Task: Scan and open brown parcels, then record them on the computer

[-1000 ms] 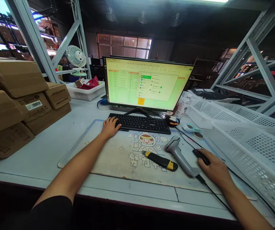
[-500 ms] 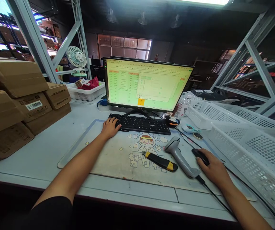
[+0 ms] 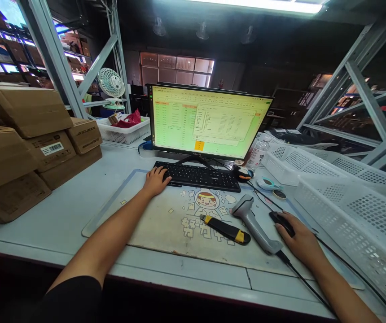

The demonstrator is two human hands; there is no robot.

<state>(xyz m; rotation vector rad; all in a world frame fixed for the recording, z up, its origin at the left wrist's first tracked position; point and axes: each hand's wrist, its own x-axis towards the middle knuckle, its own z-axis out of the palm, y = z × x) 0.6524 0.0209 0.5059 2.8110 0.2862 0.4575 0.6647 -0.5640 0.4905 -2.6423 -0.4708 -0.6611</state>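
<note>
Below the keyboard (image 3: 196, 176), a yellow-and-black utility knife (image 3: 225, 229) and a grey barcode scanner (image 3: 253, 224) lie on a printed desk mat (image 3: 159, 229). Right of the keyboard, the right hand (image 3: 299, 240) cups a black mouse (image 3: 280, 220), its fingers (image 3: 285, 231) curved loosely over the top. At the keyboard's left end, the left hand (image 3: 155, 183) rests its slightly spread fingers (image 3: 161, 172) on the keys, holding nothing. Both wrists lie low and relaxed, which keeps the hands steady. Beyond the keyboard, a monitor (image 3: 209, 121) shows a spreadsheet.

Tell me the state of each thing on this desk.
Monitor: on, showing a spreadsheet.
Left hand: on the keyboard.
Right hand: on the mouse.
Barcode scanner: lying on the mat.
Utility knife: lying on the mat, no blade showing.
Cardboard boxes: stacked, closed.
</note>
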